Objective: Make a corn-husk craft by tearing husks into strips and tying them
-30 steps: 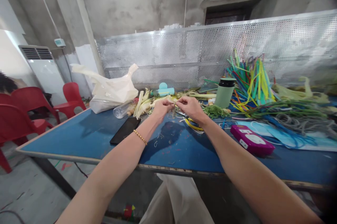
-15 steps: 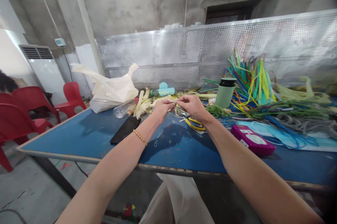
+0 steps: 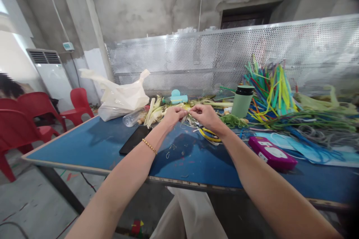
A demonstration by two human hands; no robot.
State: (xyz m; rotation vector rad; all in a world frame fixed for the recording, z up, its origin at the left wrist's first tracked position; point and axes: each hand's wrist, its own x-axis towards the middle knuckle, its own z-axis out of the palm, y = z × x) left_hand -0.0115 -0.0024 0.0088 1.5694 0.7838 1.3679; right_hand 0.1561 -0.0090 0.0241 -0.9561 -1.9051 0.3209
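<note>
My left hand (image 3: 173,116) and my right hand (image 3: 204,115) are raised just above the blue table (image 3: 92,145), fingertips almost meeting. Both pinch a small pale strand or strip (image 3: 187,113) between them; it is too thin to name. A bead bracelet (image 3: 149,146) circles my left wrist. Directly behind my hands lies a heap of pale leaf strips (image 3: 156,111). Yellow loops (image 3: 208,135) lie on the table under my right wrist.
A black phone (image 3: 134,140) lies left of my left arm, a magenta box (image 3: 271,152) to the right. A green flask (image 3: 242,100), coloured plastic strips (image 3: 269,89), a white bag (image 3: 120,97) and a clear bottle (image 3: 134,116) stand further back. Red chairs (image 3: 33,115) are at the left.
My hands stay pinched together over the same spot, with only small finger motion. The camera has tilted slightly, shifting the scene a little down and right.
</note>
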